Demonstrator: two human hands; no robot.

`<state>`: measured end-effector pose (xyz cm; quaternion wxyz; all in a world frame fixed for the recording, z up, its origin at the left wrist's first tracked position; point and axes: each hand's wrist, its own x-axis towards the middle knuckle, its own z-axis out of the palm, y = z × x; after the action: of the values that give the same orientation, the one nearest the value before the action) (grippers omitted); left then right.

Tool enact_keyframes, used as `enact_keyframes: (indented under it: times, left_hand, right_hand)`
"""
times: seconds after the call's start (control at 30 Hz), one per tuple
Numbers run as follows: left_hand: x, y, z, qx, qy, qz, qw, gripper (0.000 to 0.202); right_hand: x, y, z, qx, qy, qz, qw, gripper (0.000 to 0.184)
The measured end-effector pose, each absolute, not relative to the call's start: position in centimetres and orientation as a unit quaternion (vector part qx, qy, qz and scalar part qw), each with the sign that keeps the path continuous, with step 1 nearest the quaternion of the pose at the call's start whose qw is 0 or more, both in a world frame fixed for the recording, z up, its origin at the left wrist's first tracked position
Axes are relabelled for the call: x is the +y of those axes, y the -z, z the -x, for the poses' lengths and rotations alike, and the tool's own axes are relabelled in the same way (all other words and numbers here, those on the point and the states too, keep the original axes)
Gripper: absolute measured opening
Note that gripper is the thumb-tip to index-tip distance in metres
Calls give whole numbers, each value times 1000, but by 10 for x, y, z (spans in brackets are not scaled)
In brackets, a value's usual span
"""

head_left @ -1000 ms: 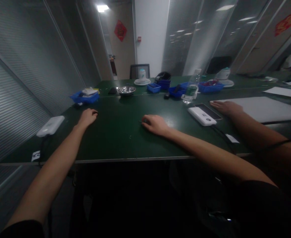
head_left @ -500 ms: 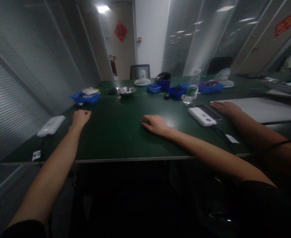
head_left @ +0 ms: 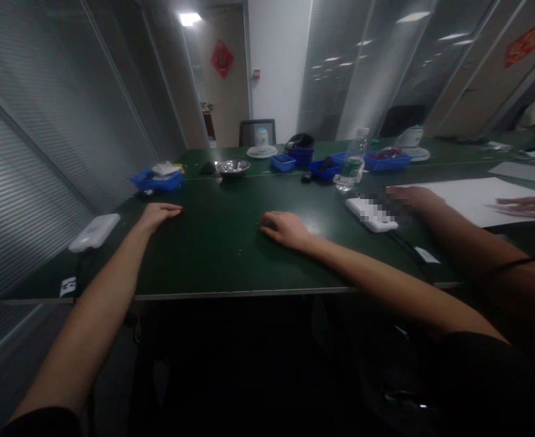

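My left hand point(head_left: 158, 213) is over the left part of the green table point(head_left: 203, 255), its fingers stretched out and nothing visible in them. To its left lies a white power bank-like box point(head_left: 95, 232) with a cable. My right hand point(head_left: 288, 229) rests on the table near the middle, fingers curled in. A thin, tiny tip shows beside its fingertips, but what the hand holds is too small and dark to name.
Behind are a blue basket point(head_left: 160, 180), a metal bowl point(head_left: 233, 167) and a plastic bottle point(head_left: 351, 164). Another white box point(head_left: 383, 223) lies to the right, partly blurred out. Another person's hands point(head_left: 415, 197) are by a white sheet point(head_left: 472, 197).
My left hand has gone from a fist to stretched fingers and shifted slightly right. My right hand stays put. Another person's second hand has appeared over the white sheet.
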<state>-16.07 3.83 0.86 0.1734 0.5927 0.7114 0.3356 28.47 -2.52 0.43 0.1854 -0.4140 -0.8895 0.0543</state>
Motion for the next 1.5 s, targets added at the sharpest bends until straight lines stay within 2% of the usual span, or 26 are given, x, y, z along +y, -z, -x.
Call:
enact_keyframes:
  times: [0.1, 0.17, 0.3, 0.43, 0.7, 1.07, 1.17, 1.3, 1.5]
  left_hand:
    - [38, -8, 128, 661, -335, -604, 295, 37]
    - [33, -6, 98, 602, -304, -659, 334, 36]
    - [15, -3, 37, 451, -246, -783, 350, 34]
    - [1, 1, 9, 361, -252, -822, 361, 38]
    - [-1, 2, 10, 362, -267, -817, 362, 35]
    - [-5, 2, 3, 340, -258, -827, 365, 35]
    - [-4, 3, 3, 340, -256, -829, 363, 41]
    - [-3, 3, 3, 351, -241, -842, 331, 49]
    - [-2, 3, 7, 333, -243, -870, 272, 36]
  right_hand:
    - [-24, -2, -285, -897, -54, 392, 196, 28]
    - [-23, 0, -286, -903, -56, 375, 203, 29]
    - [-26, -1, -285, -914, -61, 346, 204, 30]
    - [-33, -7, -282, -919, -57, 346, 182, 32]
    - [-38, -11, -281, -923, -41, 352, 148, 36]
    - [-36, -9, -276, -930, -57, 326, 161, 36]
    - [-34, -6, -273, -923, -58, 334, 179, 36]
    - [-32, -3, -272, -912, -54, 359, 190, 35]
    - [-34, -7, -273, -903, -41, 397, 160, 32]
